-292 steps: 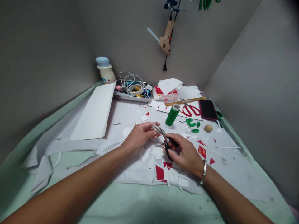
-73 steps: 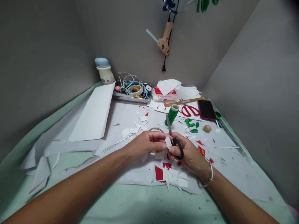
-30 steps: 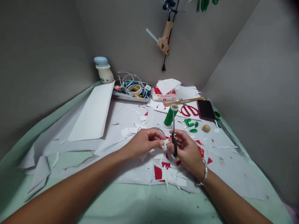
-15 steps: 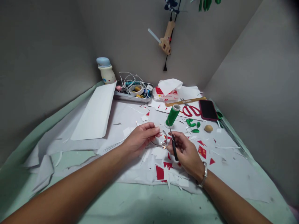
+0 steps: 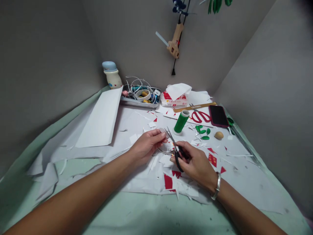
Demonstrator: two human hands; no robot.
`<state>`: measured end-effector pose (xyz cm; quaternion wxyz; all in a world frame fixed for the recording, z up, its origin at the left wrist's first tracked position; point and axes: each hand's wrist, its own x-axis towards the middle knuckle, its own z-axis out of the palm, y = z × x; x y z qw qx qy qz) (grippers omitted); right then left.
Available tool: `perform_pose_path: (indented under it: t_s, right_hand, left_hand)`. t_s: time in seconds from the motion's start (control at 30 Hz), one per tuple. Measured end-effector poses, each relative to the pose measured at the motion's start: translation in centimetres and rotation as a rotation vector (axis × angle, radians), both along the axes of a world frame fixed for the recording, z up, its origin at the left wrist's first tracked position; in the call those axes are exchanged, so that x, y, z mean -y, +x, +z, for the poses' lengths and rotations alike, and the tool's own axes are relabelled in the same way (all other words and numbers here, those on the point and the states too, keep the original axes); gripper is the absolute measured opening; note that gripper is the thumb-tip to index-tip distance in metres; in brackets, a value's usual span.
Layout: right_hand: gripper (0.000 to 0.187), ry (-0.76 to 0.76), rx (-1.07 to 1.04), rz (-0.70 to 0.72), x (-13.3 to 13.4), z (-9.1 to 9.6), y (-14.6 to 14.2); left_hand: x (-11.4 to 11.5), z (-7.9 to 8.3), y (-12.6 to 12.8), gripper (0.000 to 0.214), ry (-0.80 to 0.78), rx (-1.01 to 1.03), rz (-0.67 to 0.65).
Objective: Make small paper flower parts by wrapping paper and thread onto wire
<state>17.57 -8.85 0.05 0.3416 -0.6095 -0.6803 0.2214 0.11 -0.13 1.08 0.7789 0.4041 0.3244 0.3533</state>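
Observation:
Near the middle of the table my left hand (image 5: 148, 143) pinches a small, pale, rounded piece of paper (image 5: 163, 131) between thumb and fingers. Black-handled scissors (image 5: 178, 160) are in my right hand (image 5: 194, 158), their blades apart and pointing up and left, close to the paper. Whether the blades touch it I cannot tell. Below both hands lies a thin ring (image 5: 166, 152), partly covered by my left fingers and the scissors. A green thread spool (image 5: 181, 122) stands just beyond the blades.
Red and white paper scraps (image 5: 168, 181) litter the white sheet. Behind are a metal tray (image 5: 140, 103) of supplies, a tissue pack (image 5: 174, 100), red-handled scissors (image 5: 196, 117), and a phone (image 5: 218, 115). A folded white sheet (image 5: 99, 120) lies left; a glue gun (image 5: 174, 42) hangs on the wall.
The scissors in my right hand have opened and turned, their tips now up and left by the paper. My left hand keeps its pinch, with more of the rounded paper showing.

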Motion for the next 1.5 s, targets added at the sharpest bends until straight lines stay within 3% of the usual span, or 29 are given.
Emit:
perform_pose_path:
  t_s: [0.4,1.5]
  right_hand:
    - [0.038,0.034,0.18,-0.019,0.5,1.1,0.2]
    - [0.041,0.062,0.202,-0.02,0.7,1.3,0.1]
  left_hand:
    - [-0.2,-0.4,0.1,0.008,-0.046,0.017,-0.002]
    - [-0.3,-0.9,0.1,0.008,-0.008,0.018,-0.059]
